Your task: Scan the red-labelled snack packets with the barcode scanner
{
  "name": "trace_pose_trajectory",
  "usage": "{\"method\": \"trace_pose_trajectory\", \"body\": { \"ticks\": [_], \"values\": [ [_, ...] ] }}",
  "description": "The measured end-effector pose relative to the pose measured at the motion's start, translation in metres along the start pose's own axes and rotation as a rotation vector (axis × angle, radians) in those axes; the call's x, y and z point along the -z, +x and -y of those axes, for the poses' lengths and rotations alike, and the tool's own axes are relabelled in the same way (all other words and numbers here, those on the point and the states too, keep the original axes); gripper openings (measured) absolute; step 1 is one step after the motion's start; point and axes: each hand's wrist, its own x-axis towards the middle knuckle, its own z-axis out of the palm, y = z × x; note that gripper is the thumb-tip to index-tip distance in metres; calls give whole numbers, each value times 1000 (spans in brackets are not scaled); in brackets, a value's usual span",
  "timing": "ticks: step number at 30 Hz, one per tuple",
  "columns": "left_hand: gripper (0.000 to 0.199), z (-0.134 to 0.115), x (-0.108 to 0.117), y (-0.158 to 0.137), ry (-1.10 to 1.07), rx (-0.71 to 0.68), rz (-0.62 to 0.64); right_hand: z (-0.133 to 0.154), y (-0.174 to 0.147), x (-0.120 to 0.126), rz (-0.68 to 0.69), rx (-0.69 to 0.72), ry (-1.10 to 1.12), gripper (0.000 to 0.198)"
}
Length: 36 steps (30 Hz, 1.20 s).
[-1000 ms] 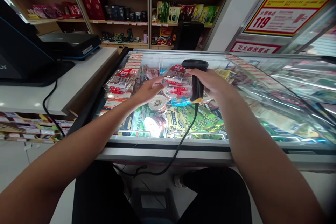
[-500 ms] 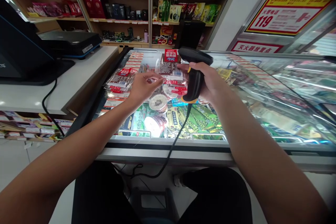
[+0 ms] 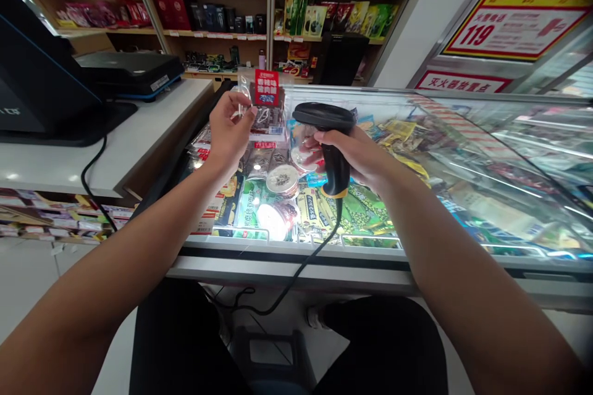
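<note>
Left hand: the left hand (image 3: 230, 133) pinches the near left part of a packet between thumb and fingertips, the other fingers curled.
Red-labelled packet: the clear plastic packet with a red label (image 3: 267, 89) stands raised at the left fingertips, extending right of them, its printed face toward the wearer.
Right hand: the right hand (image 3: 359, 151) wraps a black barcode scanner with a yellow-orange base (image 3: 337, 166), thumb across the handle, fingertips showing left of it.
Scanner head: just above the right thumb, near the packet's right side, with a narrow gap between.
Under the fingers: a round tub with a speckled white lid (image 3: 282, 179) and green patterned bags (image 3: 365, 210) lie below, between and in front of the two hands.
Behind the left fingers: more red-marked clear packets (image 3: 200, 136), partly hidden by the hand.
Cable: the black scanner cord (image 3: 301, 278) drops from below the right fingers, across the freezer's front edge.
Edges: the pale front rim of the freezer (image 3: 296, 266) runs nearer the wearer than all the fingers; a white counter (image 3: 152, 142) bounds the left side, beyond the left fingers.
Room: space opens above the glass top between the hands, narrowest at packet and scanner head.
</note>
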Motion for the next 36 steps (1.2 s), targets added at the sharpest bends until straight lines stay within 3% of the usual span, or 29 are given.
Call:
{"method": "trace_pose_trajectory", "body": {
  "ticks": [6, 27, 33, 36],
  "values": [
    [14, 14, 3, 8, 40, -11, -74, 0, -2, -2, 108, -83, -37, 27],
    [16, 4, 3, 7, 60, -72, -101, 6, -8, -10, 118, -80, 27, 28],
    [12, 4, 5, 7, 123, -27, -68, 6, -10, -8, 119, -38, 8, 30],
    [14, 2, 5, 6, 200, 88, 39, 7, -7, -2, 14, 12, 3, 27]
  ]
}}
